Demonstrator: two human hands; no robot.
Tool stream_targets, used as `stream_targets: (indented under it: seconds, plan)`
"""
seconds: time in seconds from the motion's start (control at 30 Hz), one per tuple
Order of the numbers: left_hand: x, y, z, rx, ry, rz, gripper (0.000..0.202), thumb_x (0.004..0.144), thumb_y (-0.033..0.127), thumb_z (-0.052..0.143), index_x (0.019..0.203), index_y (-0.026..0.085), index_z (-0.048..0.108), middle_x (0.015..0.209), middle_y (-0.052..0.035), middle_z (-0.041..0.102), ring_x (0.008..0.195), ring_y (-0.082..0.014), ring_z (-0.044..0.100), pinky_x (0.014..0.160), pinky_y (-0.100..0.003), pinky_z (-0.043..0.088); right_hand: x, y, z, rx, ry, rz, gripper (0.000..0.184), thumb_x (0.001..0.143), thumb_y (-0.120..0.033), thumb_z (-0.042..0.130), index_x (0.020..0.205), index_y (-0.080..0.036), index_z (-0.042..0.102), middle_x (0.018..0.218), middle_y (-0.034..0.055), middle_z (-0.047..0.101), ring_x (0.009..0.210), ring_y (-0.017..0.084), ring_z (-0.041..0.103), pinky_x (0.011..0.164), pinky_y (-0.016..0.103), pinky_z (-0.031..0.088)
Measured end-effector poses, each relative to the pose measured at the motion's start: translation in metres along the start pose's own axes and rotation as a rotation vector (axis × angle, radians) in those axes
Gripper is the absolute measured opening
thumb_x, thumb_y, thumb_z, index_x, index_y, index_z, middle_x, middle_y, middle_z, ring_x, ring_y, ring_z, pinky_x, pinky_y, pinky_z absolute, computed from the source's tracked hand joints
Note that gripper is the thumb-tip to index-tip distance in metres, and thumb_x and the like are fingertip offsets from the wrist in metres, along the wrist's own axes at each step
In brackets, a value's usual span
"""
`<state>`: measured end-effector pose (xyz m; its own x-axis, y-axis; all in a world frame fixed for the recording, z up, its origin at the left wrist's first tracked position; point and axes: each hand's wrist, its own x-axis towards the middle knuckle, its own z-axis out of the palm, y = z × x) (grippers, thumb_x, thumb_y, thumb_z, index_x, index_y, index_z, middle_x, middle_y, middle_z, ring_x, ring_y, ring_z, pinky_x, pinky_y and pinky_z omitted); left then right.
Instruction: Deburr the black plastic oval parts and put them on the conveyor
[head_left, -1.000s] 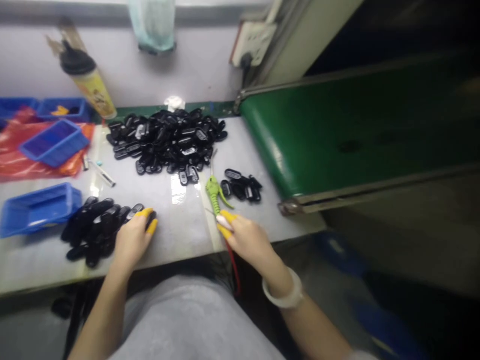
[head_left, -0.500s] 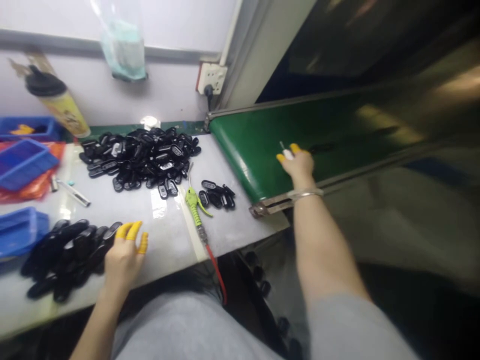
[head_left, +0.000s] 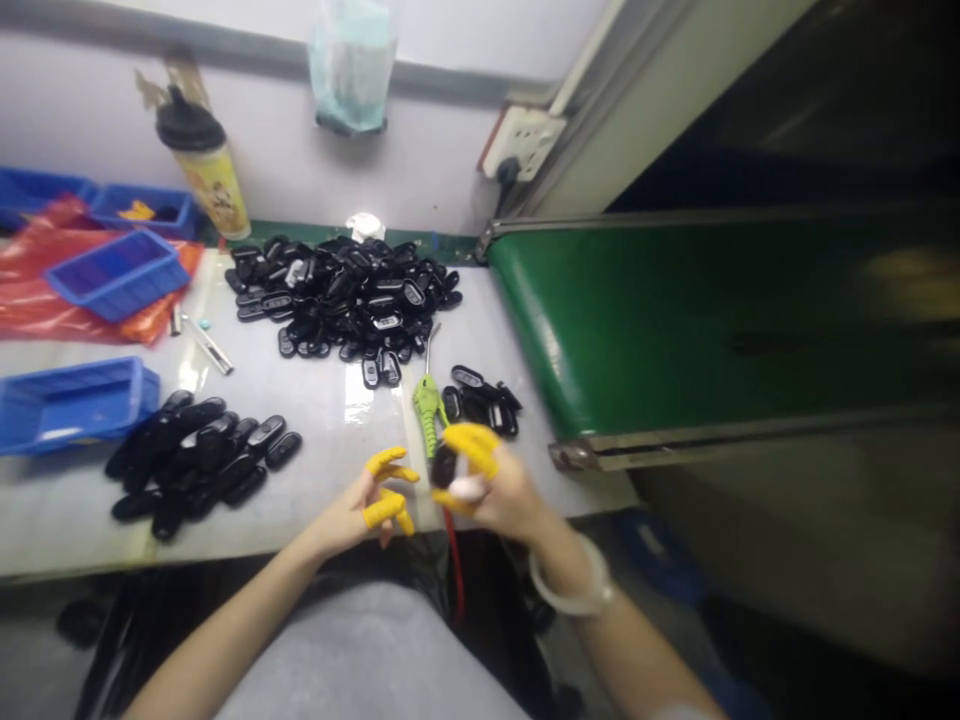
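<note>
My right hand (head_left: 495, 485), with yellow finger cots, is closed over the front edge of the worktable. A black oval key-fob-like casing (head_left: 444, 465) shows between its fingertips, and a small whitish object (head_left: 469, 488) sits in the same grip, too blurred to name. To its left, my left hand (head_left: 367, 505), also in yellow finger cots, has its fingers apart and holds nothing. Just behind the right hand lies a lime-green air blow gun (head_left: 427, 405) with a red hose (head_left: 455, 565). Beside it is a small group of black casings (head_left: 484, 400).
A large heap of black casings (head_left: 337, 290) spreads at the back; another pile (head_left: 206, 455) lies left. Blue trays (head_left: 75, 405), red plastic (head_left: 30, 280) and a tumbler (head_left: 210, 175) stand left. A green conveyor belt (head_left: 637, 320) runs right; a power socket (head_left: 521, 140) is on the wall.
My right hand has come back left from over the green belt, and a black casing now shows in its fingers. My left hand has moved right, away from the left pile. The view has shifted.
</note>
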<state>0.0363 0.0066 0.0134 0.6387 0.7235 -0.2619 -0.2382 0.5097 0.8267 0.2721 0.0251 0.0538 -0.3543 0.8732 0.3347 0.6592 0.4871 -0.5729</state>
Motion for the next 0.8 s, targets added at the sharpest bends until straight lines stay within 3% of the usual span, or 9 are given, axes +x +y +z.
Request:
stream_targets:
  seconds: [0.07,0.17,0.27,0.33,0.4,0.5,0.67,0.8]
  plan:
    - [-0.001,0.0,0.005,-0.015,-0.052,-0.047,0.076,0.081,0.041,0.071,0.142,0.036,0.025,0.127,-0.0105,0.052,0.061,-0.0094,0.064,0.045,-0.02,0.048,-0.013,-0.027,0.033,0.097,-0.099,-0.177,0.053,0.085,-0.037,0.066,0.131,-0.015,0.053,0.121,0.018,0.064,0.117,0.025,0.061,0.09,0.034,0.056]
    - [-0.004,0.001,0.004,0.01,0.055,-0.074,0.074,0.08,0.036,0.072,0.14,0.03,0.029,0.103,-0.0037,0.06,0.049,-0.0054,0.056,0.041,-0.019,0.045,-0.016,-0.042,0.047,0.17,-0.146,-0.083,0.056,0.087,-0.042,0.065,0.133,-0.015,0.051,0.12,0.0185,0.064,0.11,0.025,0.064,0.088,0.035,0.057]
    - [-0.006,0.001,-0.004,0.019,0.17,-0.088,0.059,0.081,0.04,0.07,0.126,0.023,0.036,0.075,0.0059,0.057,0.034,-0.004,0.045,0.031,-0.017,0.036,-0.008,-0.047,0.033,0.08,-0.221,0.114,0.051,0.09,-0.045,0.061,0.129,-0.014,0.054,0.113,0.0167,0.067,0.101,0.026,0.067,0.084,0.038,0.057]
    - [-0.006,0.001,-0.009,0.049,0.236,-0.084,0.051,0.08,0.038,0.069,0.117,0.023,0.038,0.071,0.0082,0.055,0.031,-0.004,0.044,0.029,-0.016,0.033,-0.001,-0.054,0.021,-0.055,-0.327,0.151,0.04,0.096,-0.038,0.051,0.126,-0.012,0.056,0.108,0.0156,0.07,0.094,0.025,0.069,0.079,0.038,0.057]
    - [-0.006,0.001,-0.011,0.098,0.302,-0.063,0.045,0.08,0.033,0.069,0.113,0.023,0.039,0.072,0.0085,0.054,0.031,-0.0037,0.044,0.028,-0.016,0.035,0.002,-0.064,0.013,-0.2,-0.427,0.1,0.031,0.099,-0.028,0.044,0.119,-0.011,0.061,0.097,0.012,0.072,0.082,0.024,0.069,0.069,0.035,0.055]
    - [-0.005,0.001,-0.009,0.188,0.366,-0.029,0.039,0.08,0.026,0.066,0.109,0.023,0.04,0.075,0.0078,0.054,0.033,-0.0029,0.044,0.03,-0.017,0.037,0.003,-0.076,0.01,-0.396,-0.469,-0.003,0.025,0.096,-0.021,0.048,0.108,-0.014,0.068,0.08,0.0058,0.07,0.064,0.021,0.064,0.052,0.03,0.043]
    - [-0.004,-0.002,-0.008,0.251,0.376,-0.03,0.035,0.082,0.028,0.062,0.109,0.023,0.041,0.079,0.0056,0.054,0.035,-0.0034,0.043,0.032,-0.019,0.039,0.003,-0.083,0.01,-0.51,-0.41,-0.069,0.021,0.09,-0.017,0.054,0.104,-0.015,0.07,0.076,0.0038,0.069,0.061,0.018,0.058,0.052,0.031,0.033]
    - [-0.005,-0.004,-0.009,0.349,0.409,0.006,0.033,0.082,0.027,0.061,0.11,0.023,0.043,0.079,0.004,0.056,0.046,-0.0063,0.048,0.041,-0.02,0.042,0.005,-0.085,0.007,-0.524,-0.441,-0.046,0.022,0.092,-0.018,0.05,0.101,-0.015,0.07,0.074,0.0034,0.067,0.058,0.016,0.056,0.052,0.032,0.029]
